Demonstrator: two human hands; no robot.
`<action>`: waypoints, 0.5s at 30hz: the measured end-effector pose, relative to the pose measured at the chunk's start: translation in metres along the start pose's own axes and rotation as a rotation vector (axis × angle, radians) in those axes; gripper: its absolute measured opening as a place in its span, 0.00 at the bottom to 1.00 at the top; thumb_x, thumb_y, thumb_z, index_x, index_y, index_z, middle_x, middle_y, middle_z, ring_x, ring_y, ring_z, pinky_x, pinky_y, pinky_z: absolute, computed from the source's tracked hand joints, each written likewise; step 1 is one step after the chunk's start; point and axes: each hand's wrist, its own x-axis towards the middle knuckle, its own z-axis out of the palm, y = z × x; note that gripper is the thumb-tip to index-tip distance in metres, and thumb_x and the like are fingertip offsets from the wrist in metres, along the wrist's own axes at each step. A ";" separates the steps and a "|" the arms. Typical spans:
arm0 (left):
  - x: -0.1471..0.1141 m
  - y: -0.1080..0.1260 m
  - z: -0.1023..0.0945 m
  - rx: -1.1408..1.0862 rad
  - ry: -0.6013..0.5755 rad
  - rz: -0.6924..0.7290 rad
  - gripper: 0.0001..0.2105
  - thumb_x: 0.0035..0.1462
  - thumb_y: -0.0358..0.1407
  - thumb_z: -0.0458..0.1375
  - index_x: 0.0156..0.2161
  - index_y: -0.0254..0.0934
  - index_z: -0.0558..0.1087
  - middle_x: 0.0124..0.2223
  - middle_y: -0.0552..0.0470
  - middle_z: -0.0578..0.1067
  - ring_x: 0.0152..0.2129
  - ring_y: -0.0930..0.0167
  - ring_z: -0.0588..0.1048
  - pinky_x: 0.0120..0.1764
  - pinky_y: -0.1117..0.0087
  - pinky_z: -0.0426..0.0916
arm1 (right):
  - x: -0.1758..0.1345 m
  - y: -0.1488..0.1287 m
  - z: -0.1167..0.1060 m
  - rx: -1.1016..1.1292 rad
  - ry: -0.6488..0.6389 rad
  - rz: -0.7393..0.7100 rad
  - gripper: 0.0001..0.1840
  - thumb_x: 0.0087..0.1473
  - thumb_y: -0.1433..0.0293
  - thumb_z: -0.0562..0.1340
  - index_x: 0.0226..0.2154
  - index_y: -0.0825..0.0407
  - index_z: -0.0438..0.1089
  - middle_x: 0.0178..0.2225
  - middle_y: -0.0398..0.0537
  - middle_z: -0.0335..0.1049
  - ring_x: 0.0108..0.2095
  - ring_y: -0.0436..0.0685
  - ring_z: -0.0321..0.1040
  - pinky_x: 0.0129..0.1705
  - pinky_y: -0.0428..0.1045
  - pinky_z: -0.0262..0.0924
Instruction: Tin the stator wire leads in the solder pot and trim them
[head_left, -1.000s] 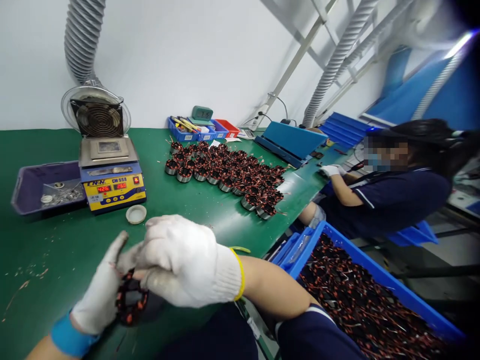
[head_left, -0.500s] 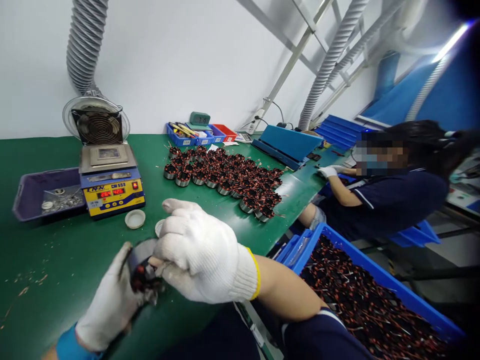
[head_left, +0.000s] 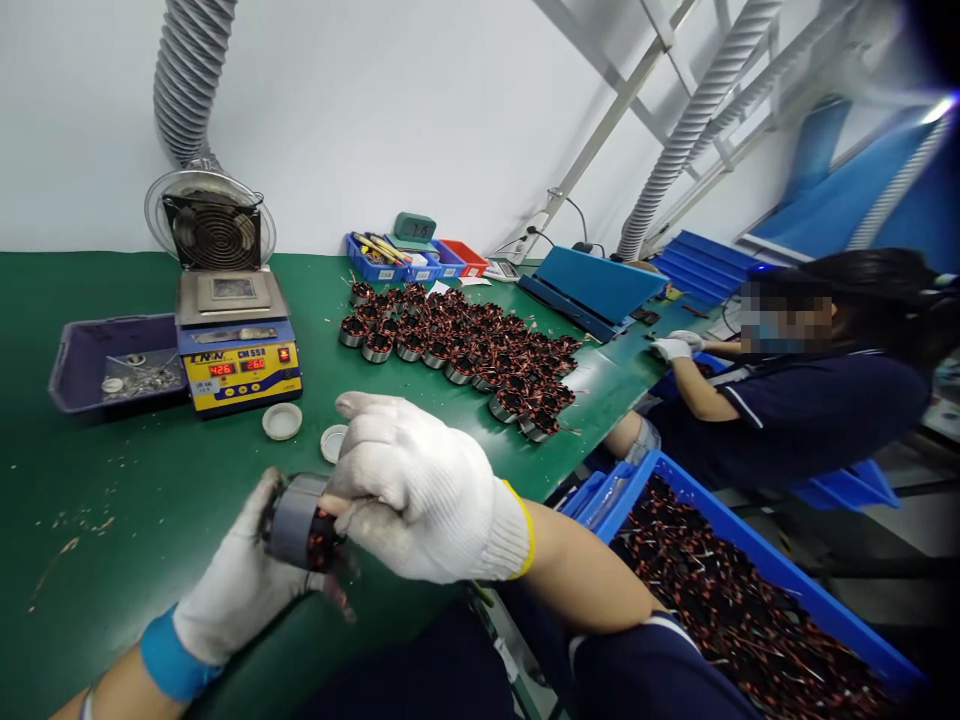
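Note:
My left hand (head_left: 244, 580), in a white glove with a blue band at the wrist, is closed around a motor stator (head_left: 292, 522) low over the bench. The stator's grey metal ring faces me, and its dark and copper windings point right. Against that winding end, my gloved right hand (head_left: 409, 490) has its fingers pinched together, a bare fingertip touching the stator. What the pinch holds is hidden. Two small white round dishes, a left one (head_left: 282, 421) and a right one (head_left: 333, 443), lie just beyond my hands.
A yellow-blue solder pot (head_left: 240, 372) stands at the back left beside a purple tray (head_left: 75, 370). Many stators (head_left: 457, 345) cover the middle of the green bench (head_left: 90, 520). At right are a blue crate (head_left: 787, 580) full of wound parts and a seated co-worker (head_left: 817, 400).
The stator has turned in my left hand, so its metal side shows more and its windings point right. My right fingers stay at its winding end. The camera view has shifted slightly.

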 end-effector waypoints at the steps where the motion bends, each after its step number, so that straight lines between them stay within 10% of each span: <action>1: -0.002 -0.003 0.003 0.023 -0.046 -0.034 0.15 0.52 0.49 0.67 0.33 0.38 0.78 0.28 0.48 0.80 0.27 0.59 0.80 0.30 0.59 0.78 | 0.000 0.002 0.002 0.045 0.020 0.009 0.11 0.60 0.71 0.58 0.25 0.50 0.65 0.27 0.44 0.69 0.32 0.52 0.67 0.58 0.54 0.63; 5: -0.010 -0.004 0.012 0.067 -0.153 -0.009 0.15 0.45 0.46 0.72 0.33 0.37 0.80 0.27 0.48 0.81 0.17 0.66 0.76 0.19 0.68 0.74 | -0.010 0.015 0.011 0.326 0.262 0.194 0.13 0.58 0.68 0.60 0.23 0.49 0.63 0.24 0.42 0.66 0.29 0.52 0.67 0.52 0.54 0.68; 10: -0.013 0.001 0.017 0.030 0.007 0.157 0.18 0.40 0.42 0.74 0.38 0.36 0.82 0.40 0.43 0.83 0.30 0.56 0.81 0.33 0.56 0.79 | -0.051 0.020 0.039 0.483 0.859 0.507 0.18 0.60 0.61 0.57 0.22 0.48 0.57 0.19 0.38 0.50 0.20 0.51 0.53 0.47 0.57 0.72; 15: -0.014 -0.013 0.018 0.090 0.184 0.342 0.27 0.42 0.39 0.74 0.50 0.49 0.77 0.56 0.51 0.77 0.54 0.57 0.74 0.53 0.61 0.73 | -0.090 -0.011 0.089 0.428 0.472 0.563 0.19 0.56 0.57 0.62 0.46 0.51 0.67 0.37 0.52 0.72 0.34 0.58 0.73 0.38 0.51 0.73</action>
